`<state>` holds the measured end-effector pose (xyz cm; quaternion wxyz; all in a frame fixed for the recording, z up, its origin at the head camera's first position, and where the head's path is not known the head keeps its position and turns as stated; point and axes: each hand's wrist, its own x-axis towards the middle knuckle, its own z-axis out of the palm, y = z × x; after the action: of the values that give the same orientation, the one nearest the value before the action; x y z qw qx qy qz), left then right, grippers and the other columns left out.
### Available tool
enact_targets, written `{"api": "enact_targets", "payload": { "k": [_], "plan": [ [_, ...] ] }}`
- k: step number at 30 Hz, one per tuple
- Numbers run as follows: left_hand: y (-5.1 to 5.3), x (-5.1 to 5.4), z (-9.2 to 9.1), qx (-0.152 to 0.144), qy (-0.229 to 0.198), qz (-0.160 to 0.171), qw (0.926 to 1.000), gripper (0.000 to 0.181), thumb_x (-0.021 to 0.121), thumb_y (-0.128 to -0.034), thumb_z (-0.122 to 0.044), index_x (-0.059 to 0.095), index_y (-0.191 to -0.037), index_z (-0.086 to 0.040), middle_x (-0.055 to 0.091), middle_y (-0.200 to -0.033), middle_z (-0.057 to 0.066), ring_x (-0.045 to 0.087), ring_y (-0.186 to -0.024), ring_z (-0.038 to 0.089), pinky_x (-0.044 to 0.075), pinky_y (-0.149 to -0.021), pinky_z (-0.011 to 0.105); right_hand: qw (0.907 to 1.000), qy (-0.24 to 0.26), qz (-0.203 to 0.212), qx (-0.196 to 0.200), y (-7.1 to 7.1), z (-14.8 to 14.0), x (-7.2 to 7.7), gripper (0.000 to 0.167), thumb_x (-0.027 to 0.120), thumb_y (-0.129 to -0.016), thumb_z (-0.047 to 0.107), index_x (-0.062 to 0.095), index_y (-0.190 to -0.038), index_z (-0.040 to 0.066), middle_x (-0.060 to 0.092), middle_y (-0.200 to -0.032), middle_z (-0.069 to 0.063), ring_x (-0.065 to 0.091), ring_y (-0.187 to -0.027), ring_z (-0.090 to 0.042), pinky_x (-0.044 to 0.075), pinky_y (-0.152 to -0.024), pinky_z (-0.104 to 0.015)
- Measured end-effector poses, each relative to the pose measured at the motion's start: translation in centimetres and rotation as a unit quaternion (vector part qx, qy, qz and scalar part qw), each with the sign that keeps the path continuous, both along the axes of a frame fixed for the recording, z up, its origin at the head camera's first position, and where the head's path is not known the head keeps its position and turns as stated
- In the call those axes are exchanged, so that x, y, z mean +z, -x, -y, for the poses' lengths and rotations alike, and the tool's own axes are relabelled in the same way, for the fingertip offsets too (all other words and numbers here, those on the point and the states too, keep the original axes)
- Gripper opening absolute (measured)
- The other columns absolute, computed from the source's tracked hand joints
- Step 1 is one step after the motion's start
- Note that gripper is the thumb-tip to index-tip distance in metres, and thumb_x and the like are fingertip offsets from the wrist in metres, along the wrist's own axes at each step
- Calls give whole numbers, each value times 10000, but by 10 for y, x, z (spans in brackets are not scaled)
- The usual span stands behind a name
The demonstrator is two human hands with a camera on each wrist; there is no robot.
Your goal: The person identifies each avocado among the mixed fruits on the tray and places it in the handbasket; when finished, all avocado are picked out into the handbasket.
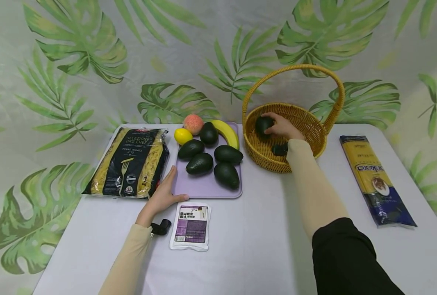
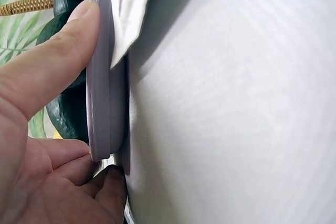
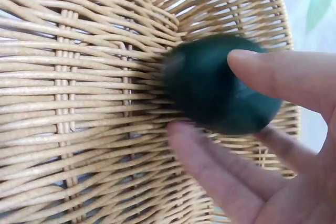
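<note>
My right hand [image 1: 283, 126] is inside the wicker basket [image 1: 274, 164], its thumb and fingers round a dark green avocado [image 1: 263, 126]. In the right wrist view the hand [image 3: 283, 182] has its thumb on the slightly blurred avocado [image 3: 220, 85], with fingers at its lower side. At the front left corner of the lilac tray [image 1: 211, 193], my left hand [image 1: 162, 197] rests with fingers extended and spread. The left wrist view shows that hand [image 2: 47, 177] touching the tray's rim [image 2: 100, 93]. Several avocados [image 1: 200, 164], a banana [image 1: 227, 134], a lemon [image 1: 183, 136] and a peach [image 1: 193, 124] lie on the tray.
A penne bag [image 1: 126, 164] lies left of the tray. A white and purple packet [image 1: 191, 226] lies in front of it, close to the left hand. Right of the basket is a long pasta pack [image 1: 377, 180]. The basket's tall handle [image 1: 302, 66] arches above its bowl.
</note>
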<state>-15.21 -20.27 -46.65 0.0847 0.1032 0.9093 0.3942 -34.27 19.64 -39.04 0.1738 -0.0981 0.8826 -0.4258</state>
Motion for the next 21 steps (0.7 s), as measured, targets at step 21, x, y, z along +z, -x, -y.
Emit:
{"api": "enact_targets", "payload": {
  "k": [21],
  "plan": [
    [0, -2, 1, -18, 33, -67, 10000, 1042, 779, -810, -253, 68, -1494, 84, 24, -1562, 246, 53, -1429, 369, 96, -1145, 490, 9949, 890, 60, 481, -20, -45, 21, 573, 558, -972, 136, 314, -1484, 58, 290, -1503, -206, 514, -1165, -405, 437, -946, -550]
  ]
}}
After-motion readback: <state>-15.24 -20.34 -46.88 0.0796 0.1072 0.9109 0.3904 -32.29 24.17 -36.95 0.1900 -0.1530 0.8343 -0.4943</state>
